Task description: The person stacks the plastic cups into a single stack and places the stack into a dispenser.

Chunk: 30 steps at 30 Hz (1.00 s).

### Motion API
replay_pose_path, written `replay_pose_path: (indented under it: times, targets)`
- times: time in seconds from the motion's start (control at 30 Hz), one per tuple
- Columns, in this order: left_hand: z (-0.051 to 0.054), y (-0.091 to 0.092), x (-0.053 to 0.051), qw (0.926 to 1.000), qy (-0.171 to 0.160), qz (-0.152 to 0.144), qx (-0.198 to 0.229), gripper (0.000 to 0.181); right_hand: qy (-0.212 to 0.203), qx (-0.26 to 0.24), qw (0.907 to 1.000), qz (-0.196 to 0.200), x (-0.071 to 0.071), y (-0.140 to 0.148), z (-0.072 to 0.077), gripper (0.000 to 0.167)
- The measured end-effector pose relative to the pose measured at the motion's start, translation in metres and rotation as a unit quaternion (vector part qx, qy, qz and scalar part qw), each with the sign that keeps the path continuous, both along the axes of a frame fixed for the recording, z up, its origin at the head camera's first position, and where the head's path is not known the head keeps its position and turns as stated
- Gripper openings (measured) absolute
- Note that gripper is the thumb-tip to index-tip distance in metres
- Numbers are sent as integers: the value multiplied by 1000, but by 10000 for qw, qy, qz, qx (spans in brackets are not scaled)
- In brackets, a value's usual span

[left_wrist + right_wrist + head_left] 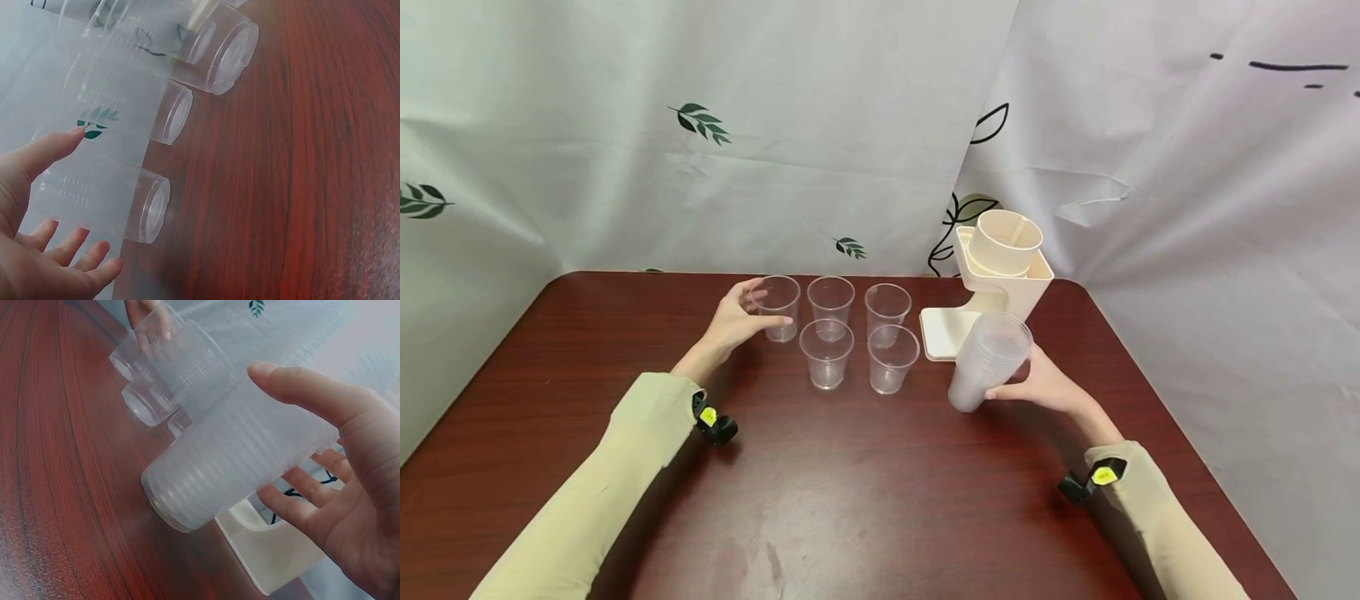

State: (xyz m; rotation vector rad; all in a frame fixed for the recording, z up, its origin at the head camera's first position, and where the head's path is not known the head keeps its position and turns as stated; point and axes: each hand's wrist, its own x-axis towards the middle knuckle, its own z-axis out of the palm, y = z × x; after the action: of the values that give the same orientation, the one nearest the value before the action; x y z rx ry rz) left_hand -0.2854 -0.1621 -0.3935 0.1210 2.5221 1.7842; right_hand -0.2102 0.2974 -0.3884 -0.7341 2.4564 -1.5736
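Note:
Several clear plastic cups (827,367) stand upright in two rows on the table. My left hand (737,319) is around the leftmost back cup (782,325), thumb on the near side and fingers on the far side. In the left wrist view that cup (150,206) lies between the spread thumb and fingers, with a gap visible. My right hand (1037,382) holds a tall stack of nested plastic cups (981,371) at the right, thumb in front and fingers behind. Whether the stack's base touches the table is hard to tell.
A cream-coloured stand (1011,287) with a round tube on top is behind the cup stack, its flat base (942,332) reaching left. White curtain (820,150) with leaf prints hangs along the back edge of the brown wooden table (850,500).

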Motion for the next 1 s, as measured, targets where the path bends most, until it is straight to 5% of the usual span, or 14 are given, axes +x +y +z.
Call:
replay_pose_path:
  times: [1.0]
  targets:
    - [-7,5,3,9998,187,-87,-73,75,60,111,9999,-38,0,0,0,85]
